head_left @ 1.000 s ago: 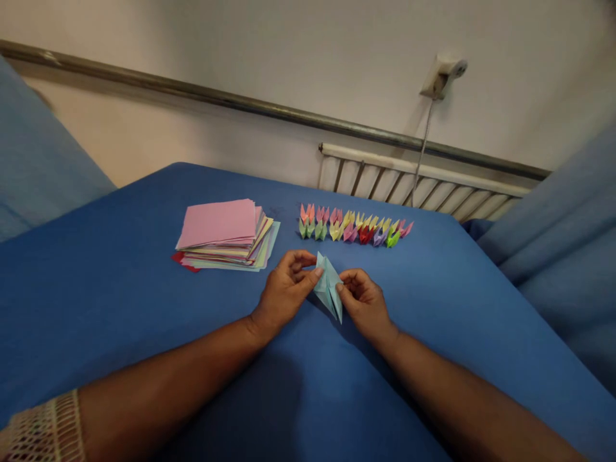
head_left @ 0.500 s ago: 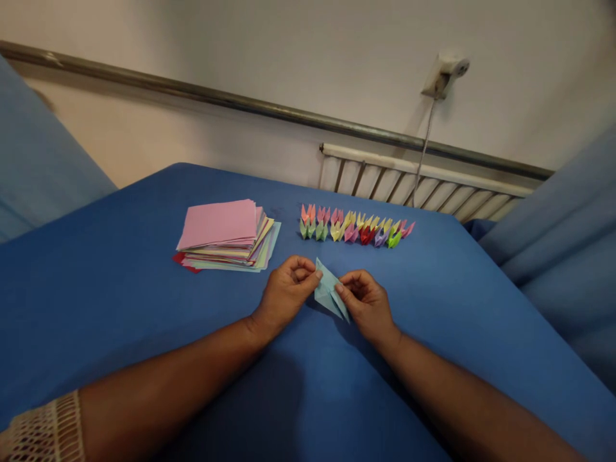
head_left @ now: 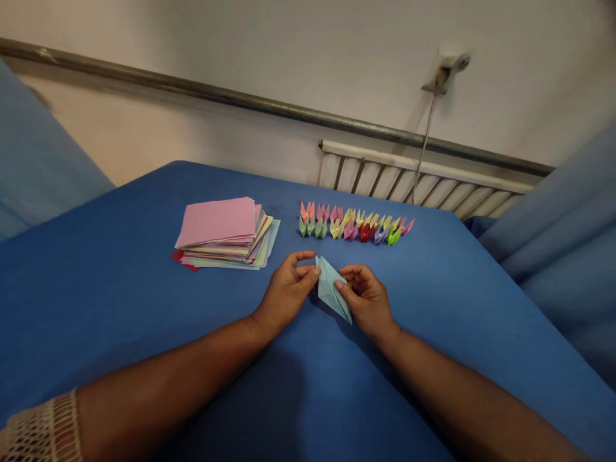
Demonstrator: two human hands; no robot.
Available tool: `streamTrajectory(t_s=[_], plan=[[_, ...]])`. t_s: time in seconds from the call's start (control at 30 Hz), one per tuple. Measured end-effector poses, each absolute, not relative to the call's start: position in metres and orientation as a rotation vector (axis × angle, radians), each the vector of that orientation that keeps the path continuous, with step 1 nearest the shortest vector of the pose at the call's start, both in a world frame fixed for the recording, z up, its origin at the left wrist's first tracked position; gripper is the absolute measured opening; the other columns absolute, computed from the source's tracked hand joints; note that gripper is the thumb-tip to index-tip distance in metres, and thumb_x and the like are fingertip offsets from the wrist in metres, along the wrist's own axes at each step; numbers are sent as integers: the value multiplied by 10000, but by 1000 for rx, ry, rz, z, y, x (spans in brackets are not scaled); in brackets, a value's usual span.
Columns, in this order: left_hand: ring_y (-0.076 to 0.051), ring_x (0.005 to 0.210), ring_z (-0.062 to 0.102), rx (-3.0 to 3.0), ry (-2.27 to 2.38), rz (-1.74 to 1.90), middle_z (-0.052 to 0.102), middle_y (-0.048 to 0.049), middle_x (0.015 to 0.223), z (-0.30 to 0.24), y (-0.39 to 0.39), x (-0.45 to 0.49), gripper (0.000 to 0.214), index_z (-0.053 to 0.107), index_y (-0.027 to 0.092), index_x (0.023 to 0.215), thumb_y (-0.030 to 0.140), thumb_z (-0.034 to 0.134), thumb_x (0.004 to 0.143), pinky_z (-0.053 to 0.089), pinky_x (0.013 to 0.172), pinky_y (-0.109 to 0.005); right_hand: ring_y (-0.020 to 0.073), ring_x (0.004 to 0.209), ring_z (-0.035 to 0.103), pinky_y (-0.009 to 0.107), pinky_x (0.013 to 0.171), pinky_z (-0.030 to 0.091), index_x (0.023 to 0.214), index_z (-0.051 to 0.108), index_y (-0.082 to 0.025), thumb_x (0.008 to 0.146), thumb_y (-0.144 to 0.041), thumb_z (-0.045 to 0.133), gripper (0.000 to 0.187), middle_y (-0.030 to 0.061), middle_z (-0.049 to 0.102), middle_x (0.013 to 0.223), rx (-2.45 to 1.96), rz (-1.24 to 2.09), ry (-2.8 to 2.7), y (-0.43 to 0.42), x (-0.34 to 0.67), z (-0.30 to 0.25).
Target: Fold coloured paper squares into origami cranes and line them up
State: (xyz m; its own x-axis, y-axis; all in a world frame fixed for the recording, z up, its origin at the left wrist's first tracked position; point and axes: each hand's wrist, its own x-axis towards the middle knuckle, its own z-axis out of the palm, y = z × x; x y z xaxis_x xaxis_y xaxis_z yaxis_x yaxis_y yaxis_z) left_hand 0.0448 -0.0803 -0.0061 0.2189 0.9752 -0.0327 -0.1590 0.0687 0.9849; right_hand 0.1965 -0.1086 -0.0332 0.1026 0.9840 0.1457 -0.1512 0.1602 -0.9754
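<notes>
A: Please, where exactly is the light blue folded paper (head_left: 331, 285)?

B: It is between the two hands, over the blue cloth (head_left: 96, 289). I cannot tell whether its lowest point touches the cloth.

A: And how does its long axis lie?

B: It is slanting, from far left to near right. The far left tip is beside the fingers of the left hand (head_left: 286, 292). The near right tip goes past the right thumb and is free.

A: Which hand is nearer to the middle of the paper?

B: The right hand (head_left: 368, 301), I would say. Its thumb lies flat on the face which we see, and its other fingers are curled behind the right edge, so it is holding the paper.

A: Then what are the left fingers doing?

B: They are narrow, with the thumb pinching the left edge, close to the far tip. I judge that handling depends on this: the left has the far end, the right has the middle.

A: What is beyond the hands?

B: The paper stack (head_left: 219, 221) is at far left, and the small folded figures (head_left: 351, 232) are at far right, both apart from the fingers.
</notes>
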Motion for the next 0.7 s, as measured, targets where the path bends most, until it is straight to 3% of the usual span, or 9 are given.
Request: streamTrajectory(t_s=[0.17,0.33,0.47,0.7], plan=[[-119,624,612,1179,959,1121,650,23,708,-6,-80,45,284,517,171,901,336,685,741,492,644,-252,95,586,518,220,555,422,898,570,-212,761,-307,684,202,-40,582,713,-1079,1013,-1177,-108,200,-39],[-107,628,579,1232,1047,1090,631,10,700,-4,-81,46,251,621,142,827,358,693,721,468,621,-225,102,613,539,228,577,434,907,574,-214,787,-284,657,162,-30,600,741,-1094,962,-1258,-109,202,-39],[-77,559,532,1223,1118,1130,582,43,618,-4,-80,46,206,591,147,709,304,720,679,422,551,-187,110,674,579,236,627,459,960,574,-218,779,-316,667,226,-20,625,798,-1048,1075,-1219,-109,200,-37],[-89,507,537,1138,1138,1135,585,56,580,-12,-74,43,257,540,169,851,278,698,681,432,517,-197,96,471,524,220,481,397,880,528,-196,648,-448,743,405,-56,604,597,-1132,1445,-1016,-104,197,-34]])
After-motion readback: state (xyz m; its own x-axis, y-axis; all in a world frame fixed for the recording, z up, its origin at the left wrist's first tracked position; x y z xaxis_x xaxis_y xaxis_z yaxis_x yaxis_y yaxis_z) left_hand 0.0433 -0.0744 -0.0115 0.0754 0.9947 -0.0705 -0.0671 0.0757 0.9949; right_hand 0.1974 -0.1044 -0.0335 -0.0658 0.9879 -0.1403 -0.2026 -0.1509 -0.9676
